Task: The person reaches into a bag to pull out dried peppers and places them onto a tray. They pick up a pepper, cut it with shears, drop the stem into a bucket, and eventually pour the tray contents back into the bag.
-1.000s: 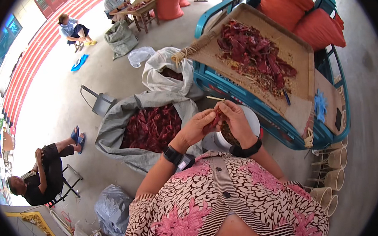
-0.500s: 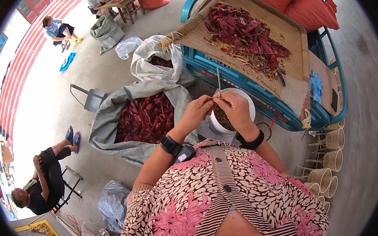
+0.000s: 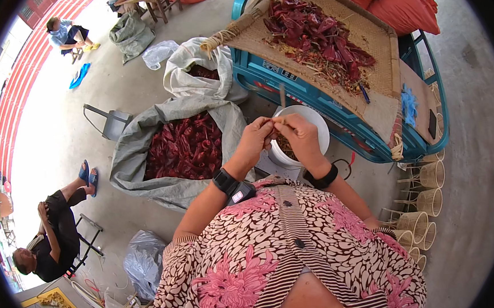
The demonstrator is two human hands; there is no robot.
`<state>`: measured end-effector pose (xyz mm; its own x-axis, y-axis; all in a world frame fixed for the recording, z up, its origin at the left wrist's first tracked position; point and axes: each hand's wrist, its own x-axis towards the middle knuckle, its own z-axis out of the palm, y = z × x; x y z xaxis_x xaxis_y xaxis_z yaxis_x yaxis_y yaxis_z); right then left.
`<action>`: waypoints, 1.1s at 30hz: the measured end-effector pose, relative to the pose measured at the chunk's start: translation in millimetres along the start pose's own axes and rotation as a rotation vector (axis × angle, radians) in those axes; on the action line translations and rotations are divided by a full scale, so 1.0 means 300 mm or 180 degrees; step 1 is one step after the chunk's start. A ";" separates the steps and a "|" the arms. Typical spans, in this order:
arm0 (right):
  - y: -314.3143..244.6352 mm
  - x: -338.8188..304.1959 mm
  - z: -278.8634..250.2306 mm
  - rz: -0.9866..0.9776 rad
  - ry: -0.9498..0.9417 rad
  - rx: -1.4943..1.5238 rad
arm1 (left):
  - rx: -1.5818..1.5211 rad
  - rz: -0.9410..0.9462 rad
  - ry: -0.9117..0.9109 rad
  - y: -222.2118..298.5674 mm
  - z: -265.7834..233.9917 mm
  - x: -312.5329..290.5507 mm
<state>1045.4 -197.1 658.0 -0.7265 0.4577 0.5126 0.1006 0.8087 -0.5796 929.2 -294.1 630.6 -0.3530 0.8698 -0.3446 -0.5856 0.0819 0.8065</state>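
My left hand and my right hand meet above a white bucket, both closed in a pinch. From the right fingers a thin pale stick points up, blurred at its upper part. A small reddish bit shows between the left fingertips; it looks like part of a dried chili, mostly hidden. Brown scraps lie in the bucket, partly behind my right hand. To the left stands a big grey sack, its mouth rolled open, full of dark red dried chilies.
Ahead right, a woven tray heaped with dried chilies rests on a teal cart. A whitish sack and dustpan stand left. Wicker baskets line the right. One person sits left; others sit farther off.
My hands stay together over the bucket, and the fingers have shifted slightly around the stick. The whole view has moved a little, so the surroundings sit slightly further left and up.
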 end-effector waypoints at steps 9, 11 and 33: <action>0.009 -0.025 -0.002 0.2887 -0.0136 0.4636 | -0.1001 -0.0111 -0.0818 0.001 -0.018 -0.034; 0.013 -0.028 0.005 0.2989 -0.0087 0.4724 | -0.1167 -0.0101 -0.1045 0.000 -0.022 -0.030; 0.268 -0.224 -0.009 0.1770 -0.0400 -0.0939 | 0.3663 0.1101 0.1063 -0.214 -0.761 -0.072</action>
<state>1104.2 -161.7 578.7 -0.5843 0.8057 0.0972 0.6551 0.5389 -0.5296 807.8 -429.4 476.5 -0.6277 0.7784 0.0000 0.4937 0.3982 0.7731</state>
